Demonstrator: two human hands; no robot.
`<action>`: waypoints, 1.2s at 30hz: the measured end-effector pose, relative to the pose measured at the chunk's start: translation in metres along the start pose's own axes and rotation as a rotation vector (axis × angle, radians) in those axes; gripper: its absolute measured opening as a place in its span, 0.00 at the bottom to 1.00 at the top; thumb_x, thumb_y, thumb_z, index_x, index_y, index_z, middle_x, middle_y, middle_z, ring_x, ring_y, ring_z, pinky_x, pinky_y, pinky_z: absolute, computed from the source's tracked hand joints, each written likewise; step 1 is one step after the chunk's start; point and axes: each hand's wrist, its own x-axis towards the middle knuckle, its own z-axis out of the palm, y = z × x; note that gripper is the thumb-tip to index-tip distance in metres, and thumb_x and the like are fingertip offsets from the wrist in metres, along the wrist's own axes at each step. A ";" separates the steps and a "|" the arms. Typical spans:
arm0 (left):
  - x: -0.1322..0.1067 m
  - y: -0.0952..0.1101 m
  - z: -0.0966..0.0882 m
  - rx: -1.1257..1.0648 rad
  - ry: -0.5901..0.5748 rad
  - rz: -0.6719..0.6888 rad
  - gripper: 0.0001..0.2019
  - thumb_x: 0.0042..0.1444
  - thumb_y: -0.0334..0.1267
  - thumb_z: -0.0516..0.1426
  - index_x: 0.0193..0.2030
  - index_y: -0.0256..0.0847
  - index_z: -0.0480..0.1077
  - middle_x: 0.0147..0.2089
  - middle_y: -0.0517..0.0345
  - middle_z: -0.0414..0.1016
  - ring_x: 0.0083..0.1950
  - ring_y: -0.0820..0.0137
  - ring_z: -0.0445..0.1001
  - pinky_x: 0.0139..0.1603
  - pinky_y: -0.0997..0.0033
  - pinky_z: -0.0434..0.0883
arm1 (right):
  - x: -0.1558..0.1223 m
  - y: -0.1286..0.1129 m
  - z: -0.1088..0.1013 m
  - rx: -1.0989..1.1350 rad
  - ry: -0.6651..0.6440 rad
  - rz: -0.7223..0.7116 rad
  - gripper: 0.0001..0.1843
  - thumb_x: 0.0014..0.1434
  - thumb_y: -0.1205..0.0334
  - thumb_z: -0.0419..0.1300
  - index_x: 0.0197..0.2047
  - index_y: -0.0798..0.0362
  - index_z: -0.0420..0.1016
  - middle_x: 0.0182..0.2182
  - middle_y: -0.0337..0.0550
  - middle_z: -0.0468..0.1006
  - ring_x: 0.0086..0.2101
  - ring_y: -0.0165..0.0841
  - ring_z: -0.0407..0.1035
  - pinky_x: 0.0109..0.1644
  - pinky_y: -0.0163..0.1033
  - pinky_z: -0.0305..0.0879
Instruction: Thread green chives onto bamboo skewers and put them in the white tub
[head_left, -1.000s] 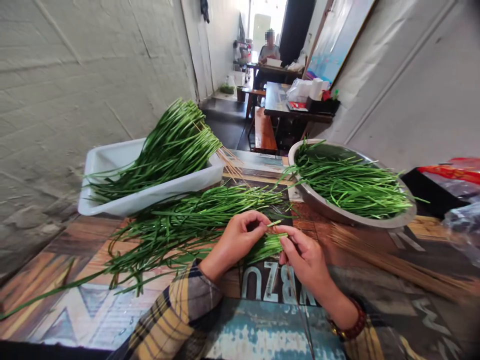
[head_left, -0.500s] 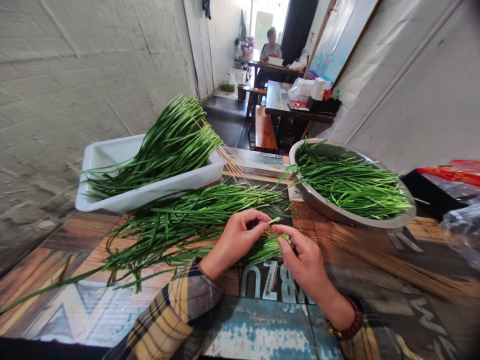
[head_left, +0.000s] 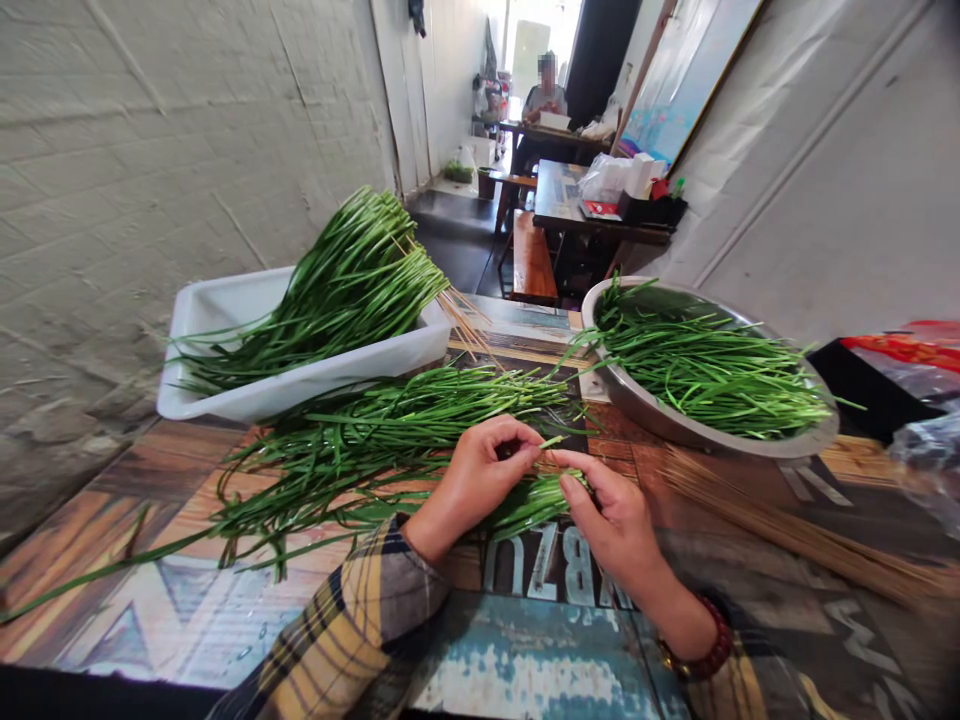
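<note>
My left hand (head_left: 491,465) pinches a garlic chive by its pale cut end (head_left: 551,442) between thumb and forefinger. Close beside it, my right hand (head_left: 615,510) is closed around a thin bamboo skewer, mostly hidden by the fingers. Threaded chive stems (head_left: 551,495) bunch under the right fingertips, their leaves trailing left beneath my left hand. A loose pile of chives (head_left: 360,440) lies on the table just behind and left of my hands. Skewered chives (head_left: 352,270) rest in a white plastic tray (head_left: 300,390), their bare skewer ends sticking out over its right edge.
A metal basin (head_left: 637,420) of chives stands at the right. In front of it lie several bare bamboo skewers (head_left: 795,530). Plastic bags (head_left: 930,450) sit at the far right. Beyond are another table (head_left: 559,190), a bench (head_left: 532,260) and a seated person (head_left: 546,95).
The hands stay almost in place, the right forefinger a little straighter by the chive's end. The whole view has shifted slightly.
</note>
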 end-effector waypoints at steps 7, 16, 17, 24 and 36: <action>-0.001 0.001 0.000 0.024 -0.019 0.028 0.05 0.53 0.32 0.59 0.29 0.36 0.76 0.29 0.57 0.74 0.32 0.72 0.71 0.35 0.74 0.66 | 0.001 0.001 0.000 0.010 0.001 0.001 0.14 0.62 0.61 0.54 0.48 0.51 0.76 0.42 0.44 0.82 0.41 0.37 0.77 0.47 0.41 0.72; -0.001 0.000 0.001 0.033 -0.017 0.045 0.05 0.53 0.33 0.59 0.29 0.37 0.75 0.28 0.57 0.74 0.31 0.72 0.70 0.34 0.74 0.65 | 0.001 0.003 0.001 0.037 0.003 -0.007 0.14 0.62 0.63 0.55 0.49 0.50 0.77 0.44 0.44 0.82 0.44 0.37 0.77 0.48 0.41 0.72; -0.001 -0.001 0.001 0.032 -0.017 0.045 0.05 0.53 0.33 0.59 0.29 0.37 0.75 0.28 0.57 0.74 0.31 0.72 0.70 0.34 0.74 0.65 | 0.001 0.003 0.001 0.037 0.003 -0.007 0.14 0.62 0.63 0.55 0.49 0.50 0.77 0.44 0.44 0.82 0.44 0.37 0.77 0.49 0.41 0.72; -0.001 0.000 0.000 0.043 -0.010 0.073 0.05 0.54 0.33 0.59 0.29 0.37 0.75 0.28 0.57 0.74 0.32 0.72 0.70 0.34 0.74 0.65 | 0.001 0.002 0.001 0.044 0.006 0.006 0.15 0.61 0.63 0.55 0.49 0.50 0.77 0.44 0.44 0.82 0.43 0.38 0.77 0.49 0.43 0.73; -0.004 -0.007 0.003 0.248 -0.015 0.271 0.07 0.57 0.28 0.56 0.34 0.39 0.76 0.33 0.56 0.73 0.37 0.71 0.71 0.39 0.72 0.67 | 0.002 0.004 0.000 0.043 -0.011 0.043 0.15 0.60 0.63 0.55 0.48 0.50 0.78 0.44 0.44 0.82 0.43 0.37 0.77 0.50 0.43 0.72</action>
